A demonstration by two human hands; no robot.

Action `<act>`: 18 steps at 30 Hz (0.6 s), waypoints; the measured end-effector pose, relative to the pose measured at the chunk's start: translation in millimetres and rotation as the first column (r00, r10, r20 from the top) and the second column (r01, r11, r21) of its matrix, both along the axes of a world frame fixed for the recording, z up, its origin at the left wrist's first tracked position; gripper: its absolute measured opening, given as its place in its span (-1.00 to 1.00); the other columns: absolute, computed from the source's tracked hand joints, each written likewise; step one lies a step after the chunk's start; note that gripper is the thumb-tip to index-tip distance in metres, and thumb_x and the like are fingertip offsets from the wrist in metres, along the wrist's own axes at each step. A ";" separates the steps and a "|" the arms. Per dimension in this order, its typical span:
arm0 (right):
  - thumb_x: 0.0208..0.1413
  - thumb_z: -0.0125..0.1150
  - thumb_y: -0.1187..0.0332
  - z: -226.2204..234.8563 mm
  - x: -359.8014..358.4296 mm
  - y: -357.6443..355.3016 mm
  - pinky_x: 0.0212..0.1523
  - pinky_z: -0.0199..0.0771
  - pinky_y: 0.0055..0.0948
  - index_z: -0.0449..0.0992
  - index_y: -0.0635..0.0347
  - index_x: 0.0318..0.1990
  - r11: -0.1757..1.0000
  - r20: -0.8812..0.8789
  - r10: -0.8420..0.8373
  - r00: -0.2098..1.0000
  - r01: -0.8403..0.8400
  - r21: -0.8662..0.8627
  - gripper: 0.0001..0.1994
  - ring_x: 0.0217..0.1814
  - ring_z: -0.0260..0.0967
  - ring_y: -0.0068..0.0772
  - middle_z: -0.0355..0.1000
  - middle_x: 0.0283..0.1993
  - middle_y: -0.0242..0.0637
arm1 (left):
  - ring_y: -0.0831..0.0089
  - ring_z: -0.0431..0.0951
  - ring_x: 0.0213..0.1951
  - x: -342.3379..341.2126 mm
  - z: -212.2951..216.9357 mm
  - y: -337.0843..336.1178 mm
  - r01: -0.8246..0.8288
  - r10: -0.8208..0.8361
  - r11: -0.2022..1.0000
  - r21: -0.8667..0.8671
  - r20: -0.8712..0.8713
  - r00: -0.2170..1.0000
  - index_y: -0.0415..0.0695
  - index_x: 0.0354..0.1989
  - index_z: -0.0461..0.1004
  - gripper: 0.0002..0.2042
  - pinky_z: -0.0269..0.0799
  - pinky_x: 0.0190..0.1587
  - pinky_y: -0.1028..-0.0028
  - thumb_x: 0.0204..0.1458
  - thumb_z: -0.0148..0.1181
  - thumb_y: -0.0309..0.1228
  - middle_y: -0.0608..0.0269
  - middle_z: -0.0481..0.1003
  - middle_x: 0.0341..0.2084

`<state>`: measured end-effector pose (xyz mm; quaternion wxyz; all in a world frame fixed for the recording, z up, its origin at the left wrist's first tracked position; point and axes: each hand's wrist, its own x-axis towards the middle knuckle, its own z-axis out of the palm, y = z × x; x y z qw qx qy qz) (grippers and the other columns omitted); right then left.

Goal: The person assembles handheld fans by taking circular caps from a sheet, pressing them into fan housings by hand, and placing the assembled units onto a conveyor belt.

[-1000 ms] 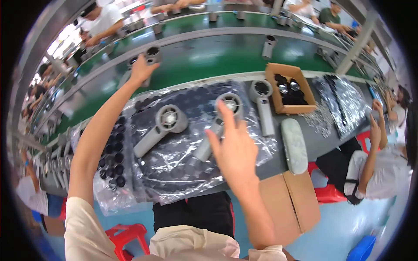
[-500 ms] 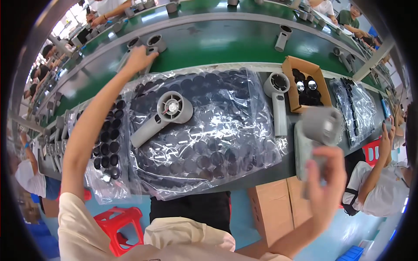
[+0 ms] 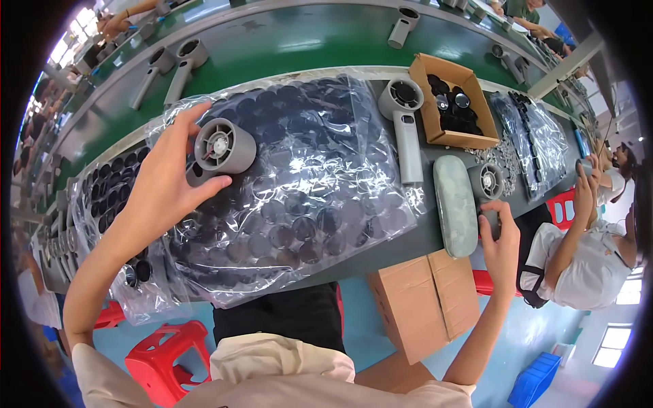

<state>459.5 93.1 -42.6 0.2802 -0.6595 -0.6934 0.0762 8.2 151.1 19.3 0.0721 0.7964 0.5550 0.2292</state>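
Observation:
A grey handheld fan (image 3: 239, 151) lies on the plastic-wrapped sheet of black round caps (image 3: 299, 231), its round head showing a hub and spokes. My left hand (image 3: 162, 178) is over its handle, thumb and index finger spread at either side of the head; the palm hides most of the handle. Beside the grey-green oblong case (image 3: 454, 204), my right hand (image 3: 505, 246) has its thumb and fingers closed round the handle of a second grey fan (image 3: 486, 182). Another fan (image 3: 409, 149) lies left of the case, head away from me.
An open cardboard box (image 3: 488, 141) of black round parts stands at the back right, by scattered small parts. More fans (image 3: 179, 75) lie on the green conveyor (image 3: 292, 51). Below the table edge are a closed carton (image 3: 425, 306) and a red stool (image 3: 160, 360). A co-worker (image 3: 585, 272) sits at right.
My left hand has come back from two fans on the conveyor to the fan on the plastic. My right hand has lowered its fan to the table beside the case. The view has shifted.

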 end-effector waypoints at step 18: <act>0.12 0.06 0.56 28.6 -66.8 -7.2 0.00 0.31 -0.47 0.48 0.31 -0.17 0.937 -0.234 -0.042 0.971 0.120 0.327 -0.85 -0.02 0.35 -0.30 0.38 -0.07 -0.16 | 0.42 0.31 0.12 0.6 33.5 -41.9 0.167 0.015 0.936 -0.310 0.508 0.861 -0.20 0.26 0.07 -0.24 0.19 0.18 0.43 -0.20 0.28 -0.66 0.17 0.27 0.11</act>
